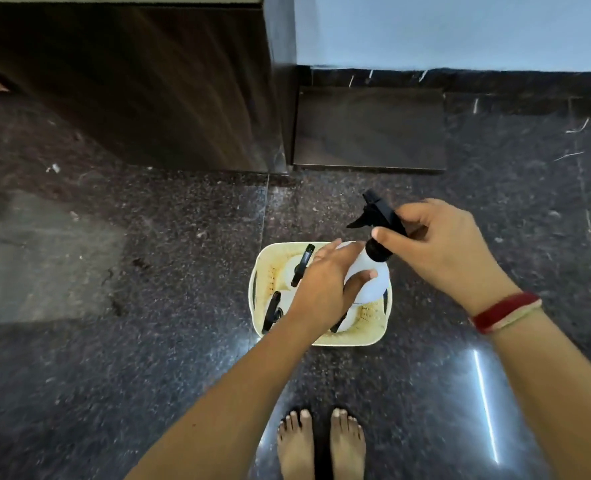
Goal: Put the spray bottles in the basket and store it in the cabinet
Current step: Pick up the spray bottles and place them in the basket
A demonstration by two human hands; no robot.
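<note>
Hands: left hand [325,289] cupping body, right hand [450,244] pinching black trigger head of white spray bottle [370,271], directly above basket [356,337] on floor. Other bottles already inside. Step: loading. Next: lower into free right-side gap.

Floor [148,271]: polished dark speckled stone, glossy, mirror-like glare streak at lower right. Skirting [495,81]: same dark stone, white veins, glossy. Cabinet [131,81]: dark wood-grain finish, semi-gloss sheen. Wall [460,29]: pale blue paint, matt, smooth. Basket [366,336]: cream plastic, perforated lattice walls, smooth rim (yellowish discolouration inside). Held spray bottle [373,282]: white plastic body, smooth, satin; trigger head [377,213] black plastic, matt. Bottles in the basket [302,265]: black plastic heads, slightly shiny. Wrist band [505,311]: red and cream thread, fibrous.
</note>
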